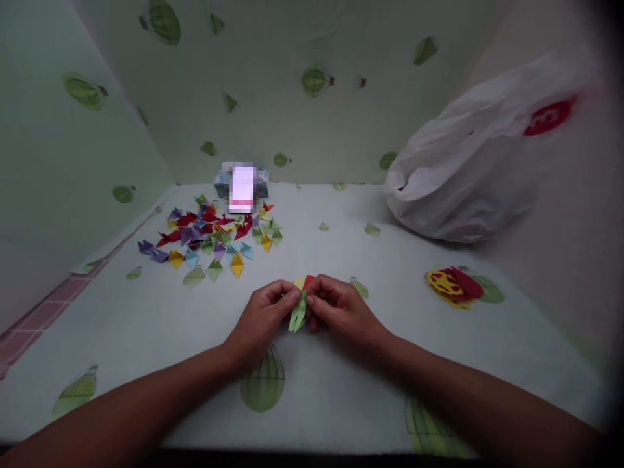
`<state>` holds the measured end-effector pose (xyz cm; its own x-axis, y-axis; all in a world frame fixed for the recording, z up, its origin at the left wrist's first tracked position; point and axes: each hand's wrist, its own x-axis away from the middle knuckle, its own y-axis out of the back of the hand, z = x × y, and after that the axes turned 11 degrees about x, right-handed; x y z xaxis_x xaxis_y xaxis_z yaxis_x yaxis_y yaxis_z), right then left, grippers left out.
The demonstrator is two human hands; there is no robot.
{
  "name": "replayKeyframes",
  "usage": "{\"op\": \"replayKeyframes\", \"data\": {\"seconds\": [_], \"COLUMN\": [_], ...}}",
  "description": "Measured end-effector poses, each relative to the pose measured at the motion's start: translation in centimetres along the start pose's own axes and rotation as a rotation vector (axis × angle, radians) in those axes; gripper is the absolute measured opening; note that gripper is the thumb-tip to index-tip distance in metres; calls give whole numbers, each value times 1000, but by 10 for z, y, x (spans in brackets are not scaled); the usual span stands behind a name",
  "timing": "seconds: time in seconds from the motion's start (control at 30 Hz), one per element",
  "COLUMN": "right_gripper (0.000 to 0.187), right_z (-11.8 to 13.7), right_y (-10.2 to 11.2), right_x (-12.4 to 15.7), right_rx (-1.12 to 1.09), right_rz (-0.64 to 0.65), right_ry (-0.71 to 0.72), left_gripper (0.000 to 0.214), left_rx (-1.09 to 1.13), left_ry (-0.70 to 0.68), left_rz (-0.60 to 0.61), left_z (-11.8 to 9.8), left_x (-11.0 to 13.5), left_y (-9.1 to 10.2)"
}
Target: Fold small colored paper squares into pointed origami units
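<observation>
Above the middle of the table, my left hand (270,314) and my right hand (341,311) pinch a small origami piece (298,316) between thumbs and fingers. Its lower part is light green and splits into two narrow points that hang down. Yellow and red paper shows at its top, between my fingertips; whether this is the same sheet I cannot tell. My fingers hide its sides. Beyond my left hand lies a heap of small folded paper cranes (214,229) in red, purple, green, blue, yellow and orange.
A lit phone (242,187), blurred out, leans on a patterned box (263,184) behind the cranes. At the right stands a bulging white plastic bag (453,175) by the wall. Nearer lie red and yellow cut-out pieces (451,286). The tablecloth (331,390) bears green balloon prints.
</observation>
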<state>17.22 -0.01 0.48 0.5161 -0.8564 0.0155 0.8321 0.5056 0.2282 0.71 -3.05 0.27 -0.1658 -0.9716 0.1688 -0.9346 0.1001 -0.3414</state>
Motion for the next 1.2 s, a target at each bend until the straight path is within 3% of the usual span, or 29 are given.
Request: {"op": "replayKeyframes", "data": {"seconds": [0.3,0.9,1.2], "right_gripper": [11,10,12], "right_z": [-1,-1,-2], "right_y": [0,-2,-2], "right_x": [0,2,2], "right_rx": [10,20,66], "right_rz": [2,-18,-3], "right_ry": [2,-3,45], "left_gripper": [25,22,23], "left_rx": [14,-236,-259], "left_ry": [10,-148,-146], "left_rz": [-19,-23,-28], "left_z": [2,0,1], "left_x": [0,1,2], "left_y": [0,0,1]}}
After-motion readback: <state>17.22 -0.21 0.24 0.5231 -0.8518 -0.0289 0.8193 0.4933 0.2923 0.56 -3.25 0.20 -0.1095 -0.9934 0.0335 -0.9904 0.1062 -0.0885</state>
